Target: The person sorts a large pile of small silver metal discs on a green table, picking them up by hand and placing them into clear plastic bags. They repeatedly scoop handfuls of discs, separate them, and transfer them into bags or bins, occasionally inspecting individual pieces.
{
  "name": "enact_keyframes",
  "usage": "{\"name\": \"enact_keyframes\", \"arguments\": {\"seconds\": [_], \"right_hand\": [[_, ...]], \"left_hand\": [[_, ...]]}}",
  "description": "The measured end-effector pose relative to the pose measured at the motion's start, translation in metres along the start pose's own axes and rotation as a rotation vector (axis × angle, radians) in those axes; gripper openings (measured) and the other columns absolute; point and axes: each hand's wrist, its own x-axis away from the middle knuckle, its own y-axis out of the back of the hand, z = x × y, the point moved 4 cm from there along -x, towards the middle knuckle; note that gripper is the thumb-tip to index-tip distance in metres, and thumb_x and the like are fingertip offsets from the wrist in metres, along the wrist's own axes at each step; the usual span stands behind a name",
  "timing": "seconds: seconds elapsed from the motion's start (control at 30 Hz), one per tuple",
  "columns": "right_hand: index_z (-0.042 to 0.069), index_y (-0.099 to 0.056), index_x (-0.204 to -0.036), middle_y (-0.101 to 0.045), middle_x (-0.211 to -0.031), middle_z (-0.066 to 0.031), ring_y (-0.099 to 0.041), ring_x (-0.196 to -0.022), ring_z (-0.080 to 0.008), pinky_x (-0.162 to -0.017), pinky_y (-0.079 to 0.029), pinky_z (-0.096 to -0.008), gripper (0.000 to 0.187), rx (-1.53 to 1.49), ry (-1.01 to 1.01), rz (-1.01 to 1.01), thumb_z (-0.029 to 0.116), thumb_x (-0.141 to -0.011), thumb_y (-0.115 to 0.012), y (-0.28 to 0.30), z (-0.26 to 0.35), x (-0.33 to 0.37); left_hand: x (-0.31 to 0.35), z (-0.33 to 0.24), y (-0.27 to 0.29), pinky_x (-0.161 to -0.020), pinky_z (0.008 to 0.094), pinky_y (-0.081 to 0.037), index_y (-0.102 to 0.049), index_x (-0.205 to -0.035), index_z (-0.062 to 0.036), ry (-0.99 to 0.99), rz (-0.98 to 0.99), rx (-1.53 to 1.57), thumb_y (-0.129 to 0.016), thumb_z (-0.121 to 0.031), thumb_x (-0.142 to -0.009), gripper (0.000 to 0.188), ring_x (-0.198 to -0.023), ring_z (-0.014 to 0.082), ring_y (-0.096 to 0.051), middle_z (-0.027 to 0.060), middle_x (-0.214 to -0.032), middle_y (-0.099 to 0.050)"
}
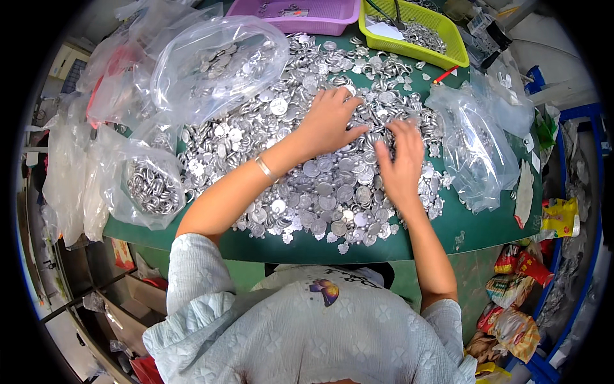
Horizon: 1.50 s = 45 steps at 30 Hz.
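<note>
Pale butterfly-printed shirt (358,342) nearest; beyond it, silvery metal pieces (326,192) heaped on a green desk (476,227).
Shiny and grey, they are mostly flat, coin-like discs, some scallop-edged, with curved bits among them; left hand (331,123) and right hand (403,165) are over the heap, thumbs standing apart from loosely spread, slightly bent fingers.

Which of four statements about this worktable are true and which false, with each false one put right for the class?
1. The left hand and right hand are both over the pile of silvery metal pieces. True.
2. The bracelet is on the right wrist. False: it is on the left.
3. The yellow-green basket stands right of the purple basket. True.
4. The table top is red. False: it is green.
</note>
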Motion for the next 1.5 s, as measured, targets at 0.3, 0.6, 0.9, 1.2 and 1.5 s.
{"name": "enact_keyframes", "arguments": {"seconds": [0.3,0.6,0.9,1.2,1.5], "right_hand": [[-0.003,-0.044,-0.119,-0.032,-0.131,-0.0244,-0.03,-0.12,-0.0411,-0.099,-0.022,-0.0502,0.056,-0.035,0.076,0.127,0.02,-0.073,-0.067,0.001,0.037,0.016],[0.002,-0.048,-0.117,-0.037,-0.13,-0.0189,-0.034,-0.121,-0.0384,-0.099,-0.029,-0.0457,0.047,-0.088,0.163,0.243,0.009,-0.073,-0.064,0.015,0.042,0.044],[0.005,-0.06,-0.093,-0.055,-0.099,-0.0055,-0.049,-0.089,-0.0234,-0.073,-0.034,-0.0343,0.028,-0.111,0.12,0.27,0.009,-0.067,-0.069,0.044,0.06,0.09],[0.0,-0.061,-0.093,-0.062,-0.083,-0.0066,-0.053,-0.07,-0.0166,-0.064,-0.038,-0.0269,0.014,-0.243,-0.036,0.037,0.002,-0.08,-0.059,0.029,0.042,0.107],[-0.006,-0.046,-0.119,-0.06,-0.104,-0.0185,-0.057,-0.077,-0.0133,-0.062,-0.045,-0.0224,0.032,-1.538,-0.905,0.085,0.004,-0.089,-0.049,0.037,0.038,0.142]], "left_hand": [[0.026,-0.023,0.018,-0.087,0.0421,-0.041,-0.054,-0.102,-0.0036,-0.139,0.058,0.138,-0.058,-0.001,-0.067,0.035,-0.103,0.036,-0.045,0.0158,-0.106,-0.049],[0.079,-0.046,0.031,-0.093,0.0414,-0.042,-0.054,-0.112,-0.0091,-0.21,0.163,-0.01,-0.053,0.011,-0.06,0.056,-0.12,0.0379,-0.035,0.0118,-0.122,-0.044],[0.137,-0.071,0.051,-0.096,0.0445,-0.034,-0.057,-0.109,-0.0097,0.13,0.001,0.039,-0.052,0.01,-0.065,0.049,-0.117,0.0371,-0.04,0.0157,-0.124,-0.043],[0.192,-0.1,0.022,-0.072,0.0349,-0.032,-0.056,-0.105,-0.0086,0.391,-0.026,0.039,-0.068,-0.007,-0.07,0.037,-0.085,0.0213,-0.047,0.0064,-0.098,-0.049],[0.181,-0.118,0.03,-0.075,0.0332,-0.039,-0.059,-0.098,-0.007,0.344,-0.097,0.423,-0.066,-0.008,-0.073,0.026,-0.087,0.0267,-0.05,0.0078,-0.094,-0.052]]}}
